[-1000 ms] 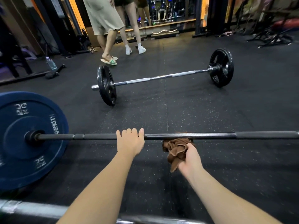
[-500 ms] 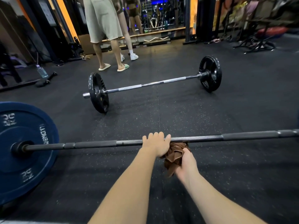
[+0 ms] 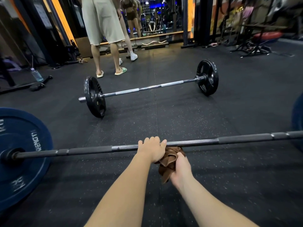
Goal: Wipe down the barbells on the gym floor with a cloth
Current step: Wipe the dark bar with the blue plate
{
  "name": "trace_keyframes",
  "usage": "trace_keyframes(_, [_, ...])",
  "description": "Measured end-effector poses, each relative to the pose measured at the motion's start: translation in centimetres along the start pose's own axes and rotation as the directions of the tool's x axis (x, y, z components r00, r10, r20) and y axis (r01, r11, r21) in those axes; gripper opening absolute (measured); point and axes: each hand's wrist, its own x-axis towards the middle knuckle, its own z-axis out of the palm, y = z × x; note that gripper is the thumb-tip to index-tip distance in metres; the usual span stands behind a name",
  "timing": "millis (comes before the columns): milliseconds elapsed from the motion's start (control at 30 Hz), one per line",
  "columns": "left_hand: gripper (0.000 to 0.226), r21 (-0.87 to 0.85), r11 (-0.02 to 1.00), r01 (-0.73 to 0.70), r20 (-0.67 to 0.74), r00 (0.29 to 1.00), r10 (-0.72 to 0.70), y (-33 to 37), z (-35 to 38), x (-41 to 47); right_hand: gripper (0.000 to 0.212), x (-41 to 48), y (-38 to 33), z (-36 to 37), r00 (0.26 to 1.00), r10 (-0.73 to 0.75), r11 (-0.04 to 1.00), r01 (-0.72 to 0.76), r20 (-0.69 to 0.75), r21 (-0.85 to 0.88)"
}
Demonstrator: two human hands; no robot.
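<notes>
While your left hand (image 3: 151, 149) curls over the near black steel barbell with blue plates (image 3: 246, 139), your right hand (image 3: 181, 167) clutches the crumpled brown cloth (image 3: 169, 158) against that bar, touching at 3 o'clock. At 12 o'clock, well apart, the chrome barbell with black plates (image 3: 147, 87) lies on the black rubber floor (image 3: 213, 120).

Left blue plate (image 3: 24, 161) was cut off by the left edge, lettering only partly readable. Right blue plate (image 3: 298, 118) was mostly out of frame. Left hand (image 3: 151, 149) covered a stretch of the bar (image 3: 196, 142). Cloth (image 3: 168, 158) was partly hidden behind the left hand and the right hand (image 3: 181, 167); the right fingers were hidden in it. Standing person (image 3: 101, 22) was cut off by the top edge. Gear at far right (image 3: 255, 45) was blurred.
</notes>
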Motion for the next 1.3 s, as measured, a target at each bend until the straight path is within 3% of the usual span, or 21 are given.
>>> trace_keyframes(233, [0.050, -0.004, 1.000, -0.020, 0.008, 1.000, 0.020, -0.1, -0.1, -0.2, 0.036, 3.6, -4.3, -3.8, 0.987, -0.061, 0.998, 0.061, -0.147, -0.009])
trace_keyframes(633, [0.047, -0.066, 0.998, 0.004, 0.004, 1.000, -0.003, 0.0, -0.4, -0.4, 0.028, 0.6, -0.7, -0.6, 0.998, 0.034, 0.998, -0.031, -0.045, 0.047])
trace_keyframes(933, [0.049, -0.038, 0.999, -0.021, -0.009, 1.000, 0.021, -0.1, -0.3, -0.4, 0.032, 3.4, -3.8, -4.1, 0.985, -0.055, 0.998, 0.060, -0.166, 0.023])
trace_keyframes(1200, [0.047, -0.048, 0.999, -0.004, -0.017, 1.000, 0.004, 0.1, -0.4, -0.3, 0.034, 2.0, -1.7, -1.8, 0.998, 0.017, 1.000, -0.018, -0.053, -0.012])
trace_keyframes(1300, [0.048, -0.031, 0.999, -0.015, -0.015, 1.000, 0.014, -0.1, -0.4, -0.4, 0.036, 1.9, -3.0, -2.7, 0.996, -0.046, 0.998, 0.042, -0.074, -0.046])
